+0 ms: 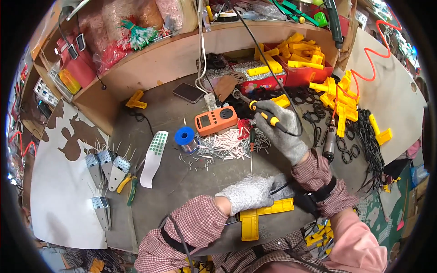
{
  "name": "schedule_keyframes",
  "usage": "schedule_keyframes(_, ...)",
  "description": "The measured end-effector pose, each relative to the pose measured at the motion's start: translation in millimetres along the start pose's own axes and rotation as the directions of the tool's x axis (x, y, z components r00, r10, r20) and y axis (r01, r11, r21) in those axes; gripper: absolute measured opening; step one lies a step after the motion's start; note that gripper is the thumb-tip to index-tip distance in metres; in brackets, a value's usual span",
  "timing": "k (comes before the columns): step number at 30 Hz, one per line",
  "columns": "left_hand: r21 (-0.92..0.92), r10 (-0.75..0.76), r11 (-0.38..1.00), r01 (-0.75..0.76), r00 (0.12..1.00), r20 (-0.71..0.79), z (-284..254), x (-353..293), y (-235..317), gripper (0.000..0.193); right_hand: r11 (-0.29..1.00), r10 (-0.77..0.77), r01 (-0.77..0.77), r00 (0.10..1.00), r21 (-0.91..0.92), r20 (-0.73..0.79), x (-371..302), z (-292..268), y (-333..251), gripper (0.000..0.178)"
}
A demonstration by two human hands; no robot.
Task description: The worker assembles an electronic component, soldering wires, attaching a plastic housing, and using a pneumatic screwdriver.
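Observation:
My right hand (283, 129), in a grey glove, grips the yellow-and-black handle of a soldering iron (266, 113). The iron's metal end points up and left, beside an orange meter (216, 120) with a small screen and a socket. My left hand (248, 194), in a pale knit glove, is closed near the table's front edge; a black cable (281, 188) comes out of its fingers. What else those fingers hold is hidden. Just below that hand lies a yellow plastic T-shaped shell (250, 224). A thin white wire (251, 166) stands up above the glove.
A blue solder spool (185, 138) stands by heaped screws and pale sleeves (227, 143). Left are a green-dotted sheet (154, 157), pliers (132, 189) and wired grey parts (119, 170). A phone (188, 93) lies behind. Yellow shells (339, 102), black cables (371, 145) and a pneumatic screwdriver (329, 143) fill the right.

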State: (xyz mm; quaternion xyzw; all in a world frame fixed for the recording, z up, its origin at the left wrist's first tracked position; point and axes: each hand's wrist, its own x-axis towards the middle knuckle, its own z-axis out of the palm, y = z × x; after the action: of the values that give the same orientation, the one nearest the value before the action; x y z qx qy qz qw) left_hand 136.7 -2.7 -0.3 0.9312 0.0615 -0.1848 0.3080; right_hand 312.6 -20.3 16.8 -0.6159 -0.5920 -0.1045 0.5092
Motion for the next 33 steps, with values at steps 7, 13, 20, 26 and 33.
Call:
schedule_keyframes(7, -0.300, 0.015, 0.951, -0.070, 0.983, -0.182, -4.5, 15.4, 19.7, 0.028, 0.983, 0.050, -0.012, 0.977, -0.181, 0.209, 38.3, 50.8, 85.1, 0.026)
schedule_keyframes(13, -0.501, -0.111, 0.807, -0.313, 0.752, -0.650, 7.2, -33.2, 11.7, 0.014, 0.984, -0.027, 0.171, 0.417, -0.049, 0.909, -2.2, -46.3, -26.6, 0.021)
schedule_keyframes(20, -0.175, 0.045, 0.948, -0.266, 0.656, -0.753, 53.8, -39.0, 18.0, 0.020, 0.911, 0.125, -0.411, 0.321, 0.019, 0.939, -62.3, -84.1, -54.7, 0.032)
schedule_keyframes(26, 0.051, -0.010, 0.995, 0.080, 0.617, -0.787, 95.1, -60.9, 1.6, 0.033, 0.862, 0.192, -0.506, 0.399, 0.041, 0.897, -105.5, -76.2, -36.3, 0.030)
schedule_keyframes(33, 0.085, -0.028, 0.987, 0.138, 0.660, -0.751, 97.5, -59.2, -0.6, 0.045, 0.787, 0.240, -0.614, 0.388, 0.055, 0.890, -109.6, -66.2, -37.6, 0.028)
